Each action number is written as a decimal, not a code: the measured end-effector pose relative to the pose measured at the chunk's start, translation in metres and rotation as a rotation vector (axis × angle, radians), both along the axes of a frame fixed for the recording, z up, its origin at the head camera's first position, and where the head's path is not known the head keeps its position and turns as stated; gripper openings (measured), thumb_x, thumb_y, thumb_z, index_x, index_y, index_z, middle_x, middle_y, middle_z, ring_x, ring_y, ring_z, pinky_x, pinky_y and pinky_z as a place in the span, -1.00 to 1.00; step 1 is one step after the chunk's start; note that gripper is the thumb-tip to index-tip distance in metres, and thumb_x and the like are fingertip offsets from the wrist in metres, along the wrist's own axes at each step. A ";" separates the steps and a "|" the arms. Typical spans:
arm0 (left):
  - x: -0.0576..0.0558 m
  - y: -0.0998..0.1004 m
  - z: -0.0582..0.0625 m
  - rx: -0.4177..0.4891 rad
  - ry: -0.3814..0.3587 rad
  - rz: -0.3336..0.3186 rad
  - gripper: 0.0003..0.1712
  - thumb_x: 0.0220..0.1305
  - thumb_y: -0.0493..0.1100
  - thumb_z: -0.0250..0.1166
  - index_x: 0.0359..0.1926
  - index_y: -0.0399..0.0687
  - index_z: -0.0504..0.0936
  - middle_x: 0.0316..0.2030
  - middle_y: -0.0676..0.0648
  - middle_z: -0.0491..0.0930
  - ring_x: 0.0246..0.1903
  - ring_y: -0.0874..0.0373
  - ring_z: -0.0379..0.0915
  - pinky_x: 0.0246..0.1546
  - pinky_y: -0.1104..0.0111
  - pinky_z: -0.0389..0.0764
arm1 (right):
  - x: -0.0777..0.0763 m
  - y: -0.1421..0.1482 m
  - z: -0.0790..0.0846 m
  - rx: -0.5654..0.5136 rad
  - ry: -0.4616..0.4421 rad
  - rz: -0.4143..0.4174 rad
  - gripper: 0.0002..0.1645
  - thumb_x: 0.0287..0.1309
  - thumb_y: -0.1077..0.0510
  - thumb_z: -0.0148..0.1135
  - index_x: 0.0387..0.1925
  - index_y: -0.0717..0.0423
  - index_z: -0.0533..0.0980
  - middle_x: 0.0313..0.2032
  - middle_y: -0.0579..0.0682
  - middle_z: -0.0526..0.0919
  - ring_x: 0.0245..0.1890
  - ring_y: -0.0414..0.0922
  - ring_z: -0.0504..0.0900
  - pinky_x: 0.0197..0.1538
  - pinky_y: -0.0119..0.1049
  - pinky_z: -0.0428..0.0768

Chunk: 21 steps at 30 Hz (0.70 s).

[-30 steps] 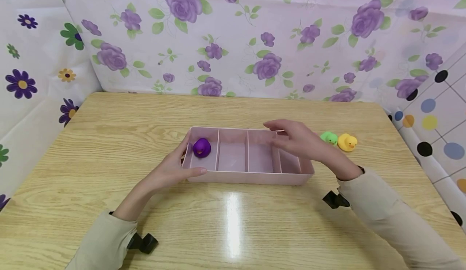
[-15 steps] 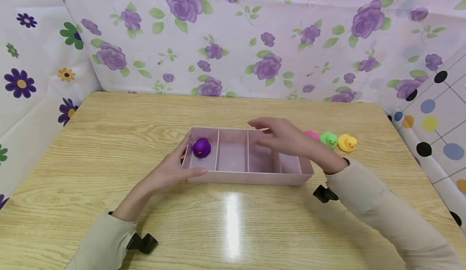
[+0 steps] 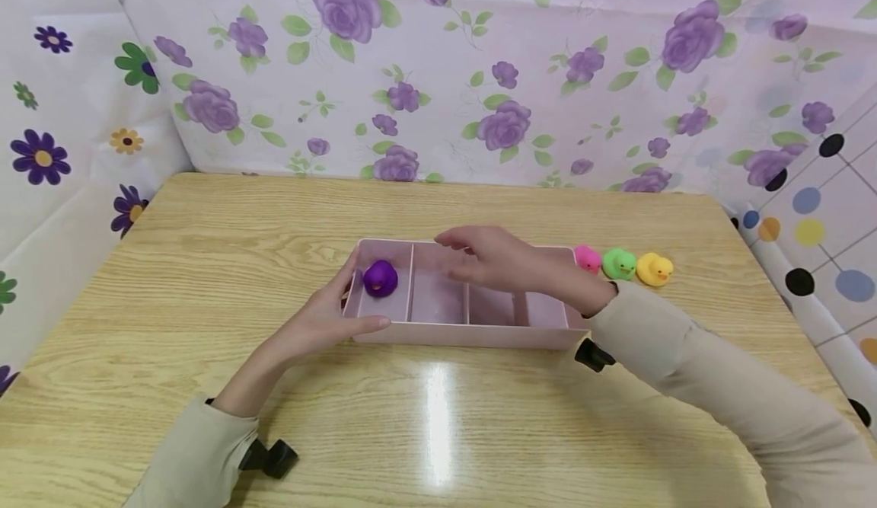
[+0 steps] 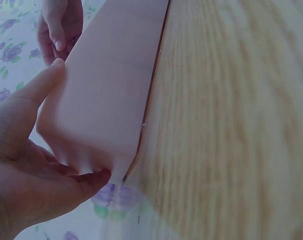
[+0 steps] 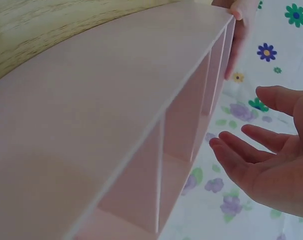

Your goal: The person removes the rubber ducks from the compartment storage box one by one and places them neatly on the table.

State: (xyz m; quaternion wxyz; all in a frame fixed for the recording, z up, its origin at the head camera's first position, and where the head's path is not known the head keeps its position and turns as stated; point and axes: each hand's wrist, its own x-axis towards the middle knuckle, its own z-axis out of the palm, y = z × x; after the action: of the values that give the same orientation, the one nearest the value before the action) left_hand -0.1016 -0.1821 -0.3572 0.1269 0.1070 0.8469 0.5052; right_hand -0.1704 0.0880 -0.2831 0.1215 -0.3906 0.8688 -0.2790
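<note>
A pale pink divided box point(image 3: 473, 336) lies lengthwise on the table in the head view. Inside its leftmost compartment sits a purple rubber duck point(image 3: 380, 278). My left hand point(image 3: 322, 314) grips the box's left end, thumb along the front rim and fingers round the end wall, as the left wrist view also shows. Over the middle compartments hovers my right hand point(image 3: 503, 260), holding nothing. In the right wrist view its fingers point(image 5: 236, 155) are loosely bent and apart from the box's wall point(image 5: 91, 100).
A pink duck point(image 3: 588, 258), a green duck point(image 3: 620, 263) and a yellow duck point(image 3: 654, 269) stand in a row past the box's right end. Flowered cloth point(image 3: 438, 74) hangs behind the wooden table point(image 3: 342, 424).
My right hand has moved left above the box, from the right-hand compartments to the middle ones, uncovering the pink duck. The left hand, box and ducks have stayed put.
</note>
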 end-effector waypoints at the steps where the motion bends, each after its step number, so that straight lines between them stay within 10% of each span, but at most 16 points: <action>1: 0.000 0.000 0.000 0.002 0.000 -0.001 0.32 0.08 0.05 0.46 0.53 0.14 -0.37 0.43 -0.42 -0.06 0.39 -0.28 -0.08 0.26 -0.13 0.15 | 0.000 -0.002 0.000 0.004 -0.008 0.001 -0.45 0.22 0.21 0.24 0.18 0.43 0.42 0.10 0.28 0.55 0.09 0.14 0.53 0.14 -0.05 0.49; 10: 0.000 0.001 0.001 -0.001 -0.006 -0.001 0.32 0.08 0.08 0.47 0.53 0.16 -0.36 0.42 -0.41 -0.03 0.36 -0.27 -0.01 0.11 -0.07 0.39 | -0.006 -0.018 0.006 0.012 -0.048 0.008 -0.49 0.20 0.24 0.22 0.15 0.41 0.44 0.07 0.25 0.58 0.08 0.07 0.56 0.13 -0.09 0.51; 21: 0.000 -0.001 0.002 -0.006 -0.014 -0.004 0.33 0.08 0.09 0.46 0.53 0.12 -0.38 0.42 -0.42 -0.03 0.38 -0.27 -0.04 0.24 -0.16 0.19 | -0.012 -0.050 -0.005 0.026 -0.021 0.011 -0.48 0.18 0.18 0.31 0.13 0.37 0.49 0.04 0.20 0.61 0.08 0.02 0.55 0.15 -0.20 0.48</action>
State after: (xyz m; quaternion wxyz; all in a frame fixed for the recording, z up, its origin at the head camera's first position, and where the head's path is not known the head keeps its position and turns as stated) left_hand -0.1011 -0.1832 -0.3550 0.1342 0.1049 0.8473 0.5031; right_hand -0.1821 0.0383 -0.2884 0.1371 -0.3910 0.8689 -0.2710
